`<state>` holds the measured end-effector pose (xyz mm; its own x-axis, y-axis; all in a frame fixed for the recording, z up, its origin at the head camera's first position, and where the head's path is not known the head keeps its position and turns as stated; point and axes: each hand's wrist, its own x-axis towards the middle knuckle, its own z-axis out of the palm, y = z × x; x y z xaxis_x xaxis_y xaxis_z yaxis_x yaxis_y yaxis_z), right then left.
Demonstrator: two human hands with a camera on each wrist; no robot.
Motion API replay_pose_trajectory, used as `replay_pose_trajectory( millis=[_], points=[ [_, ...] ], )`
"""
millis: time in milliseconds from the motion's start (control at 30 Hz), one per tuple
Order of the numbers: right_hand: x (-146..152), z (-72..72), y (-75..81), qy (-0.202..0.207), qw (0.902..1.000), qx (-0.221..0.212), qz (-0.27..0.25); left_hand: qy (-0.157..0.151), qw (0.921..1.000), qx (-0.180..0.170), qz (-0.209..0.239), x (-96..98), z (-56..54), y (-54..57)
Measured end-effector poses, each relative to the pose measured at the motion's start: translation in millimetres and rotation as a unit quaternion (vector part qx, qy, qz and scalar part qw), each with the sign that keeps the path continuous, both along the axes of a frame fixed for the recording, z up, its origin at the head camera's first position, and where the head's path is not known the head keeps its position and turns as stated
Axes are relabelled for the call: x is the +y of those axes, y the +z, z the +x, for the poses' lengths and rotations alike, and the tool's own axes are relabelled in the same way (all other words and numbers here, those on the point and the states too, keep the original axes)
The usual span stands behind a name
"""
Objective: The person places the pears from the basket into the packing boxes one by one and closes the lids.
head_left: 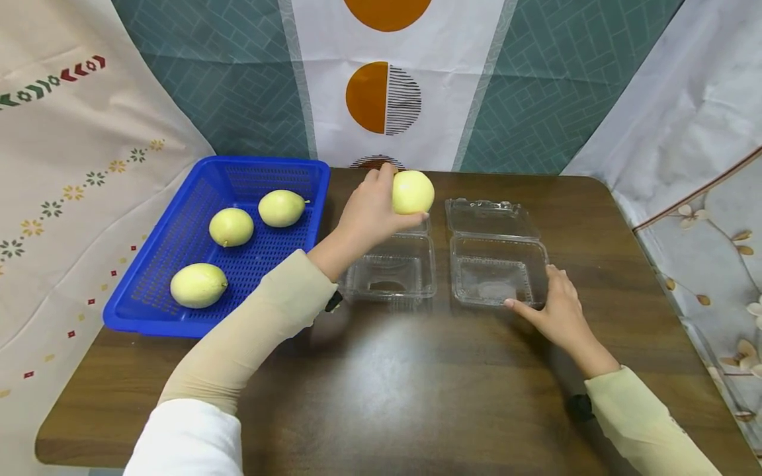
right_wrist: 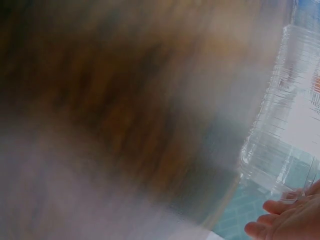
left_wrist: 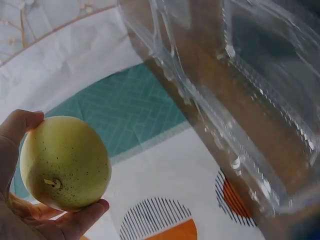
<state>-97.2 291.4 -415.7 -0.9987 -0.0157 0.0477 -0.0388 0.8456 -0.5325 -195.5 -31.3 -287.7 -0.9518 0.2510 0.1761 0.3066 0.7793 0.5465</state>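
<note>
My left hand (head_left: 370, 206) grips a pale yellow pear (head_left: 413, 192) between thumb and fingers, raised above the back part of a hinged clear plastic box (head_left: 389, 266). In the left wrist view the speckled pear (left_wrist: 65, 160) shows its short stem, and the thumb lies on its upper side. A second clear plastic box (head_left: 497, 270) stands to the right, lid folded back. My right hand (head_left: 558, 311) rests at this box's near right corner, thumb along the front and fingers by the side. Part of that hand (right_wrist: 292, 217) appears beside the clear plastic in the right wrist view.
A blue basket (head_left: 122, 317) at the left of the brown table (head_left: 381, 390) holds several pears (head_left: 199, 285), lying apart. Hanging cloth (head_left: 238, 79) closes off the back, close behind the table edge. Most of the right wrist view is blurred.
</note>
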Motion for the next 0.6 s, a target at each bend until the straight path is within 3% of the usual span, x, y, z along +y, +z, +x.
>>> replay_pose_trajectory(
  millis=[267,600],
  points=[
    [0,-0.5,0.0,-0.001,0.9999,-0.01,-0.004,-0.009,0.9998,-0.019,0.008,24.3,-0.1,-11.6],
    [3,-2.1,-1.2,-0.008,0.9999,0.006,-0.009,-0.043,0.9987,-0.027,0.003,55.3,8.1,-21.3]
  ],
)
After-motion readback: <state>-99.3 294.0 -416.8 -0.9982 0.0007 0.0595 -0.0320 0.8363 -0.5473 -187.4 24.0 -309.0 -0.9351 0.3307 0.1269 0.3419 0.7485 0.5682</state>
